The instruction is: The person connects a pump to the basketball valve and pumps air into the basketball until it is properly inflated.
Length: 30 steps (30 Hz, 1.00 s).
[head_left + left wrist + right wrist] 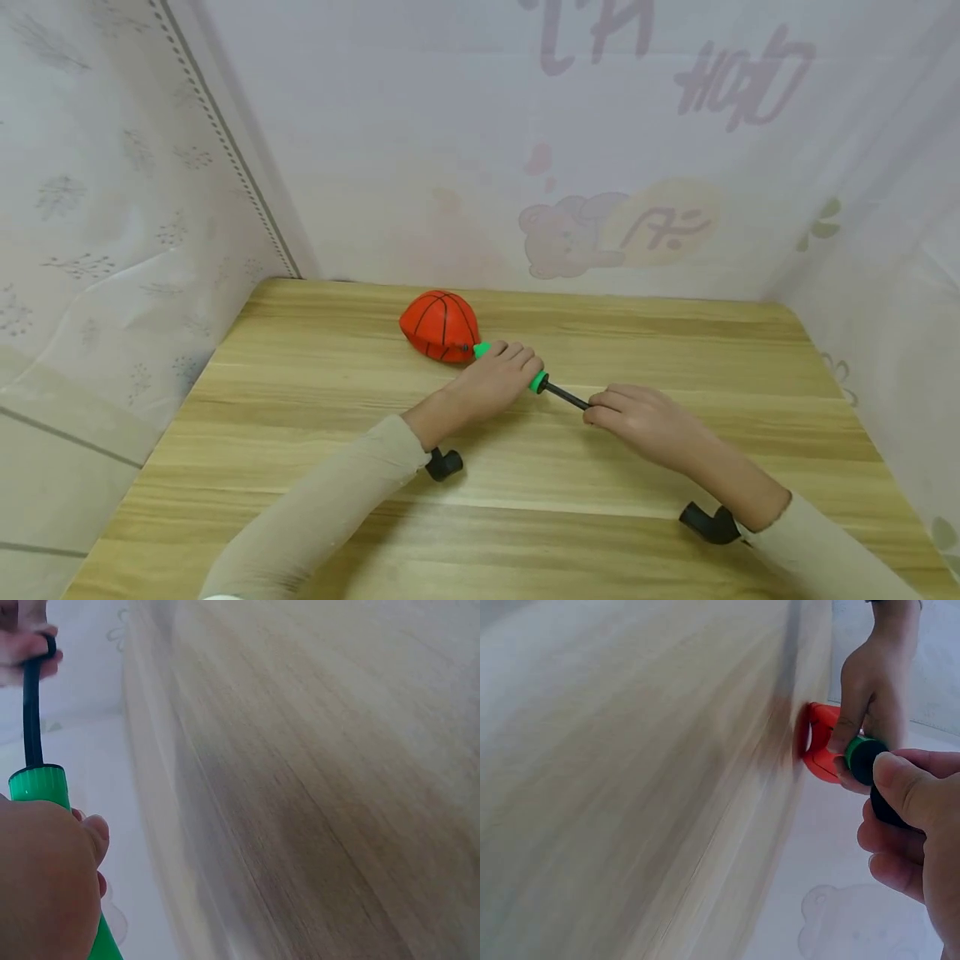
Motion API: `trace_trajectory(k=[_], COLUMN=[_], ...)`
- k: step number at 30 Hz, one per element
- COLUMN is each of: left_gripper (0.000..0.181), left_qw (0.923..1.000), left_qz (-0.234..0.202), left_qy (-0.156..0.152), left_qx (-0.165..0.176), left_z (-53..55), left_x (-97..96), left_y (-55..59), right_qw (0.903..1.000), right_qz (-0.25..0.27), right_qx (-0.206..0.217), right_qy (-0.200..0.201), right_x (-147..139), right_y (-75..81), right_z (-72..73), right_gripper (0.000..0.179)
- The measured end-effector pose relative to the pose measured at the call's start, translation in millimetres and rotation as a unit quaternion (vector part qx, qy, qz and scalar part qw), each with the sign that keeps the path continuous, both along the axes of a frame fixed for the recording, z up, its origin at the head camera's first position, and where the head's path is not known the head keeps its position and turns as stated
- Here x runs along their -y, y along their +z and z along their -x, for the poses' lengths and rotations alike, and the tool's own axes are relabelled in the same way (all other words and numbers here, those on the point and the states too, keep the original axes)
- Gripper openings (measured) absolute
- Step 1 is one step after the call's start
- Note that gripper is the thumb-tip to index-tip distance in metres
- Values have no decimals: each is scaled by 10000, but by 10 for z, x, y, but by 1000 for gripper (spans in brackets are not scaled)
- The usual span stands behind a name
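A partly collapsed red toy basketball with black lines lies toward the back of the table. Its right side meets the tip of a green hand pump. My left hand is wrapped around the pump's green barrel, hiding most of it; the left wrist view shows the barrel emerging past the fingers. Out of the barrel runs a black rod, pulled well out. At the rod's far end, my right hand grips the black handle between thumb and fingers.
The wood-grain table reaches back to a pale printed curtain, with more curtain along both sides. A black curved mount sits under the left wrist, and another black mount under the right.
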<state>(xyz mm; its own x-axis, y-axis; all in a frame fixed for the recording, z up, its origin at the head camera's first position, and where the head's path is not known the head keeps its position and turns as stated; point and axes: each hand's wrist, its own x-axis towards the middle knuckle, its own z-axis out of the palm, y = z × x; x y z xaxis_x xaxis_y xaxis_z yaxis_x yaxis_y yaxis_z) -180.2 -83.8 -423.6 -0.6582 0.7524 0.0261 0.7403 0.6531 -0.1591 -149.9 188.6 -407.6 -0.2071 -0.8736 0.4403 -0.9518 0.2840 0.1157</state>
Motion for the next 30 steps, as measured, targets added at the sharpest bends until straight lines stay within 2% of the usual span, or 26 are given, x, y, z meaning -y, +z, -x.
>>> trace_trajectory(k=[3, 8, 16, 20, 23, 27, 30], left_gripper=[22, 20, 19, 16, 17, 21, 21], left_qw=[10000, 9999, 9999, 9997, 9996, 9995, 9993], left_qz=[43, 91, -63, -214, -217, -195, -246], left_qy=[61, 31, -59, -135, -191, -227, -265], left_qx=[-58, -121, -52, -10, 19, 66, 117], left_z=[-2, -6, 9, 26, 23, 16, 22], left_x=[-9, -22, 25, 74, 97, 102, 102], left_y=[4, -9, -7, 3, -7, -26, -27], right_qw=[9999, 9998, 10000, 10000, 9999, 9996, 9991], right_qz=[-38, -132, -33, 35, 90, 268, 384], right_qx=[125, 140, 11, 42, 107, -7, -177], right_qy=[62, 34, 5, 46, 86, 95, 28], right_x=[90, 247, 394, 327, 207, 41, -73], right_y=[-24, -84, -119, -147, -167, -156, -137], right_z=[81, 197, 250, 204, 121, -17, -103], right_gripper=[39, 4, 12, 13, 6, 35, 42])
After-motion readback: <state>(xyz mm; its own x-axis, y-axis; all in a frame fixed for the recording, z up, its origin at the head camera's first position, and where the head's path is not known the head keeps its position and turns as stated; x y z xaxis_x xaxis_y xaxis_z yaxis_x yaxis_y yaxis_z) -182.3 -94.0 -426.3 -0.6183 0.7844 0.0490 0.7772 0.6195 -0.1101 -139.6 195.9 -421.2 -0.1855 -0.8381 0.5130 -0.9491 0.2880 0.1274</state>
